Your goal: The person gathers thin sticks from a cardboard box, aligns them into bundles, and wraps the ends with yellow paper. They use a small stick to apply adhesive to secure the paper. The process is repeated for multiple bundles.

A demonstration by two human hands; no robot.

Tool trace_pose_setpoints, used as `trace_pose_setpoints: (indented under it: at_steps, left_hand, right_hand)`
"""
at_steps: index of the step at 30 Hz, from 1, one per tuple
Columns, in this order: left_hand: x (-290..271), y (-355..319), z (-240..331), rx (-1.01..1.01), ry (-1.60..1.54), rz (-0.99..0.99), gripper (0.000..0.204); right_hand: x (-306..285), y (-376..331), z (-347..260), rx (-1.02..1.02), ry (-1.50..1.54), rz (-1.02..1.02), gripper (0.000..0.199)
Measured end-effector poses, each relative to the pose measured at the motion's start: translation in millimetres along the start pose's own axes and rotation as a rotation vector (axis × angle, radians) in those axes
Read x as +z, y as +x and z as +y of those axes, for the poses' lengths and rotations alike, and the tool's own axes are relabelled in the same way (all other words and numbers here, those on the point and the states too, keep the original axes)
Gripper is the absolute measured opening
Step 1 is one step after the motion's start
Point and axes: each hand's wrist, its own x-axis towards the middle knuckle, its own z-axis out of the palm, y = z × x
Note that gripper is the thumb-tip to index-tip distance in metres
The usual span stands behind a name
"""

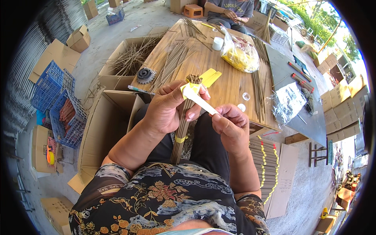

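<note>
A bundle of thin brown incense sticks (181, 127) stands tilted over my lap, its lower end against my shirt. My left hand (164, 107) is closed around its upper part. A yellow paper strip (201, 101) wraps the bundle just below its top; one end sticks out past it to the far right, and a paler length runs toward me. My right hand (232, 127) pinches the end of that pale length, pulled straight between thumb and fingers. Lower on the bundle sits a narrow yellow band (180, 140).
Ahead is a wooden table (213, 84) with loose sticks, a plastic bag (241, 55) of yellow strips, and a white jar (217, 43). An open carton (105, 129) is at my left, banded bundles (266, 164) at my right. Another person (229, 13) sits across the table.
</note>
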Motion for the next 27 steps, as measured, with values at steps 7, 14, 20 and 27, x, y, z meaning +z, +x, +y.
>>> trace_pose_setpoints:
  at_steps: [7,14,20,27]
  left_hand:
    - [-0.8,-1.2,3.8,-0.010,-0.022,0.028,0.033]
    - [-0.8,-0.7,12.0,-0.035,0.076,0.011,0.043]
    - [-1.9,-3.0,9.2,-0.071,0.018,0.021,0.043]
    - [0.6,-4.0,5.9,-0.034,-0.027,0.097,0.040]
  right_hand:
    - [1.3,-1.0,1.9,0.026,-0.003,-0.030,0.005]
    - [-4.8,-8.8,-1.5,-0.052,0.167,-0.032,0.007]
    - [-0.5,-3.6,2.6,-0.152,-0.057,0.096,0.006]
    - [10.0,-10.5,6.6,-0.367,-0.408,0.179,0.008]
